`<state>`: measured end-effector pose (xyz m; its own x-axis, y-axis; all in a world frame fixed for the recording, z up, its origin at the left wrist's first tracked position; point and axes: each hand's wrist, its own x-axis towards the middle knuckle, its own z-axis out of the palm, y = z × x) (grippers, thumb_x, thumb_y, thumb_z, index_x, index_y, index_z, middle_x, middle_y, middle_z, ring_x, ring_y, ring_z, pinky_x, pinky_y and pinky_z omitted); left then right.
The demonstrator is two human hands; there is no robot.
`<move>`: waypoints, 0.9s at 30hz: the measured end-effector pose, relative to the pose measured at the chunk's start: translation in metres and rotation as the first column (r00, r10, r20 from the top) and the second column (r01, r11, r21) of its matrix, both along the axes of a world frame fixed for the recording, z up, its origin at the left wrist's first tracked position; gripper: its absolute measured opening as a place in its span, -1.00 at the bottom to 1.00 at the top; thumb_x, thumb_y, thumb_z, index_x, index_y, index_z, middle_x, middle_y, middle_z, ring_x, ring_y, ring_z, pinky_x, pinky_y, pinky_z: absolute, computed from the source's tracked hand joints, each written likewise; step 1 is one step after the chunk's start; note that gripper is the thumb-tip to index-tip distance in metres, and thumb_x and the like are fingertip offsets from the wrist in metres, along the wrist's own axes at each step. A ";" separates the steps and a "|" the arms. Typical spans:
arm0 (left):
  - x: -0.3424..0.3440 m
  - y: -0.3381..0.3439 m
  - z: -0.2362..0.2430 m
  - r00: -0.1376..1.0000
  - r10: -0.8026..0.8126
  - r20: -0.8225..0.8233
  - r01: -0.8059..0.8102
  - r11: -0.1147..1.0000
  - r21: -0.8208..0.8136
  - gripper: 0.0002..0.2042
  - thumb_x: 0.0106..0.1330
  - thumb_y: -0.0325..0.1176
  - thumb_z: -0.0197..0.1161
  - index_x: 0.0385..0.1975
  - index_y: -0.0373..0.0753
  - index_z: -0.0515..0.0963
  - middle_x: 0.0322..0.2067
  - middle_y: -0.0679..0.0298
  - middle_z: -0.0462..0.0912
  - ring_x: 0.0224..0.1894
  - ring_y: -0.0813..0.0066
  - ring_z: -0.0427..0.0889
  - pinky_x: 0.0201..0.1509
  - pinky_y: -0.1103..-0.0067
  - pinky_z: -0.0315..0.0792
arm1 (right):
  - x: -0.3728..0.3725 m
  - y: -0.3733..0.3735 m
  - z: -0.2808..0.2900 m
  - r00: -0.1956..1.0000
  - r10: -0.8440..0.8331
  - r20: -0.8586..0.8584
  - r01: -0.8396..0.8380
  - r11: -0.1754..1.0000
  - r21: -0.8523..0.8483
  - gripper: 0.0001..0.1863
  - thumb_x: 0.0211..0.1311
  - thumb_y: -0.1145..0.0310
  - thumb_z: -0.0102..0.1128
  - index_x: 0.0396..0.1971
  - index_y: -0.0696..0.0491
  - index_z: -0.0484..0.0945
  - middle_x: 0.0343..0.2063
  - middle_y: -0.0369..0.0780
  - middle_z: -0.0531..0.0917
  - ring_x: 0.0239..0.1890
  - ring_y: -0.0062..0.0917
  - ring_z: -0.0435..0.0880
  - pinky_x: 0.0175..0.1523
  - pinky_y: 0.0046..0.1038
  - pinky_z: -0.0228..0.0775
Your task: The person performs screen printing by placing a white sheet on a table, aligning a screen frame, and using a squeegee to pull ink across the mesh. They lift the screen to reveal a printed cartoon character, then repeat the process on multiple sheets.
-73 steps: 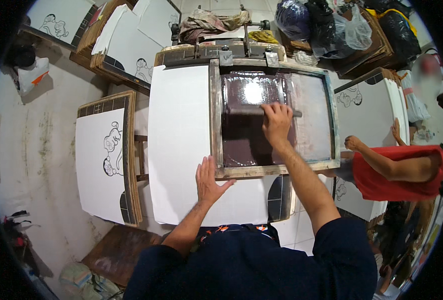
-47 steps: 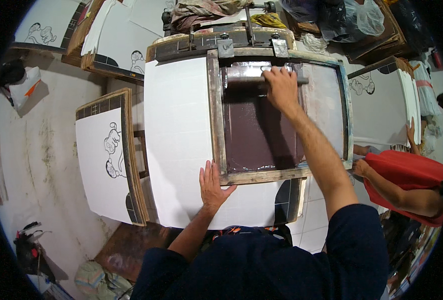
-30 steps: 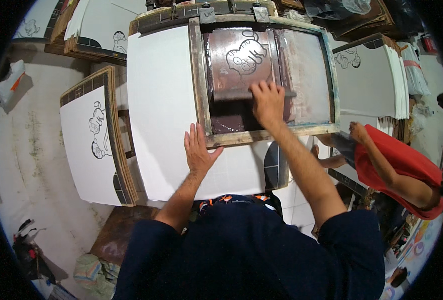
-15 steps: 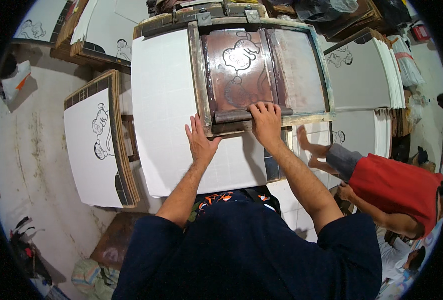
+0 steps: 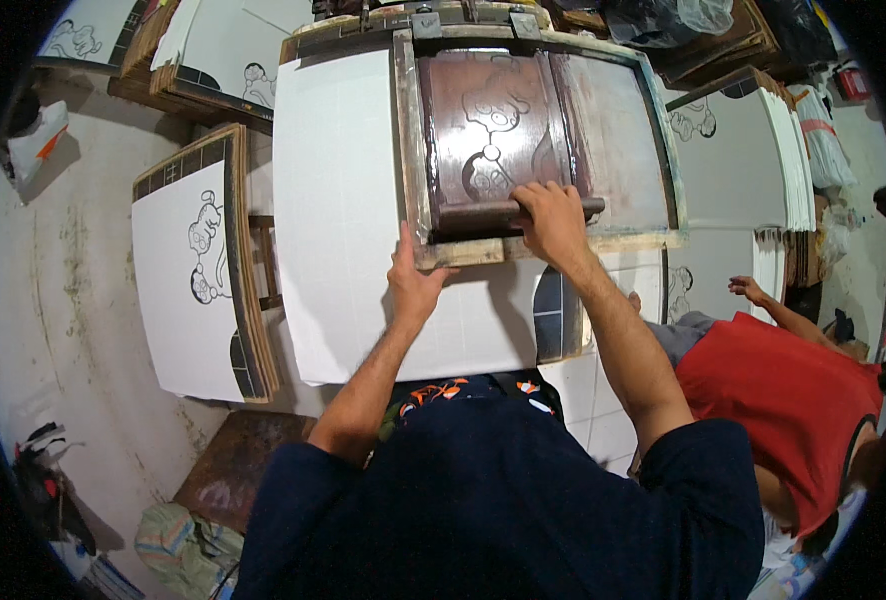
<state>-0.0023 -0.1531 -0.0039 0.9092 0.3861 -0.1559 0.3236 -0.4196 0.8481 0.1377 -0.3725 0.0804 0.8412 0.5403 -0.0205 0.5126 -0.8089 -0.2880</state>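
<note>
My right hand (image 5: pixel 550 218) is closed round a dark squeegee (image 5: pixel 473 208) lying across the lower part of a wooden-framed screen (image 5: pixel 588 243). My left hand (image 5: pixel 413 270) grips the frame's lower left corner, thumb along its bottom bar. Dark brown ink (image 5: pixel 441 120) coats the middle of the screen, where a black line drawing of cartoon animals shows through under glare; a pale section lies to the right. Beneath and left of the screen is a white sheet (image 5: pixel 328 200) on a board, and metal clamps (image 5: pixel 425 26) hold the screen's top edge.
Boards with printed sheets stand at the left (image 5: pixel 178 300), back left (image 5: pixel 213 45) and right (image 5: pixel 723 180). Dark plastic bags (image 5: pixel 653 20) lie at the back. A co-worker in a red sleeveless top (image 5: pixel 763 390) bends at the lower right. A brown stool (image 5: pixel 233 460) sits at lower left.
My right hand has drawn the squeegee down the screen, exposing the drawing. My left hand has moved from lying spread to gripping the corner. The co-worker has shifted lower.
</note>
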 end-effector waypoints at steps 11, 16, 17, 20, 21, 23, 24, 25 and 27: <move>-0.002 -0.003 0.019 0.997 0.004 -0.075 -0.005 1.000 -0.010 0.08 0.01 -0.49 0.63 0.56 -0.34 0.08 0.22 -0.14 0.59 0.18 0.07 0.69 0.21 0.33 0.60 | 0.265 0.058 -0.035 0.965 0.044 0.258 -0.046 0.999 0.002 -0.57 0.12 0.32 0.47 0.04 -0.13 0.67 -0.04 -0.27 0.73 0.09 -0.26 0.63 0.16 -0.10 0.35; -0.002 -0.002 0.021 0.994 0.002 -0.105 -0.008 0.999 -0.052 0.07 0.02 -0.45 0.64 0.55 -0.35 0.09 0.28 -0.18 0.52 0.27 0.01 0.62 0.27 0.29 0.57 | 0.300 0.074 -0.049 0.942 -0.039 0.332 0.029 0.999 0.035 -0.61 0.17 0.27 0.45 0.04 -0.16 0.68 -0.07 -0.26 0.72 0.06 -0.25 0.65 0.16 -0.08 0.37; -0.002 -0.002 0.021 0.993 0.008 -0.120 -0.014 0.999 -0.046 0.06 0.02 -0.45 0.64 0.55 -0.35 0.09 0.28 -0.18 0.52 0.28 0.00 0.61 0.27 0.29 0.57 | 0.288 0.070 -0.049 0.933 -0.057 0.356 0.049 0.998 0.031 -0.62 0.17 0.28 0.44 0.03 -0.16 0.68 -0.08 -0.25 0.72 0.06 -0.24 0.65 0.16 -0.09 0.37; -0.002 -0.004 0.021 0.997 0.000 -0.082 -0.001 1.000 -0.012 0.07 0.01 -0.46 0.66 0.55 -0.34 0.10 0.26 -0.16 0.55 0.26 0.04 0.63 0.26 0.32 0.57 | 0.212 0.050 -0.049 0.902 -0.098 0.420 0.024 0.984 0.179 -0.59 -0.02 0.46 0.47 -0.09 -0.13 0.68 -0.16 -0.26 0.67 0.01 -0.27 0.62 0.20 -0.14 0.32; -0.002 -0.004 0.021 0.998 0.002 -0.059 -0.001 1.000 0.016 0.09 0.00 -0.46 0.67 0.55 -0.33 0.10 0.22 -0.13 0.60 0.22 0.09 0.67 0.25 0.34 0.58 | 0.178 0.042 -0.047 0.872 -0.121 0.475 -0.011 0.964 0.265 -0.53 -0.08 0.47 0.51 -0.07 -0.14 0.68 -0.14 -0.27 0.67 0.03 -0.28 0.60 0.23 -0.15 0.29; 0.000 -0.004 0.023 1.000 -0.014 -0.007 0.015 0.999 0.039 0.09 -0.01 -0.45 0.69 0.55 -0.33 0.10 0.22 -0.12 0.62 0.23 0.12 0.66 0.28 0.35 0.56 | 0.098 0.015 -0.039 0.930 -0.168 0.326 0.073 0.956 0.284 -0.40 -0.19 0.44 0.59 0.00 -0.15 0.69 -0.12 -0.30 0.67 0.06 -0.29 0.56 0.30 -0.12 0.24; 0.001 -0.004 0.026 1.000 -0.021 0.020 0.021 0.999 0.039 0.09 -0.01 -0.44 0.69 0.54 -0.34 0.11 0.25 -0.14 0.59 0.27 0.09 0.62 0.32 0.34 0.53 | 0.062 0.007 -0.034 0.931 -0.199 0.306 0.106 0.950 0.294 -0.34 -0.26 0.45 0.60 0.03 -0.14 0.69 -0.10 -0.31 0.67 0.08 -0.31 0.57 0.33 -0.11 0.23; 0.003 -0.004 0.032 0.999 -0.019 0.035 0.017 0.999 0.042 0.09 -0.01 -0.43 0.69 0.54 -0.34 0.11 0.27 -0.15 0.56 0.32 0.07 0.59 0.36 0.33 0.50 | 0.031 0.002 -0.029 0.918 -0.231 0.322 0.113 0.931 0.346 -0.37 -0.25 0.36 0.56 0.02 -0.13 0.71 -0.08 -0.31 0.69 0.07 -0.32 0.58 0.31 -0.12 0.22; 0.008 -0.006 0.052 0.999 0.000 -0.039 0.002 0.998 0.065 0.17 -0.06 -0.33 0.73 0.54 -0.39 0.04 0.31 -0.23 0.47 0.38 -0.08 0.47 0.44 0.26 0.40 | -0.007 0.001 -0.017 0.884 -0.290 0.366 0.072 0.859 0.507 -0.49 -0.11 0.11 0.34 -0.07 -0.10 0.77 -0.10 -0.27 0.72 0.03 -0.32 0.62 0.28 -0.13 0.20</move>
<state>0.0061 -0.1592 0.0479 0.9033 0.3957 -0.1659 0.3556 -0.4740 0.8055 0.1307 -0.3719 0.0629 0.7920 0.2285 0.5661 0.5280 -0.7218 -0.4474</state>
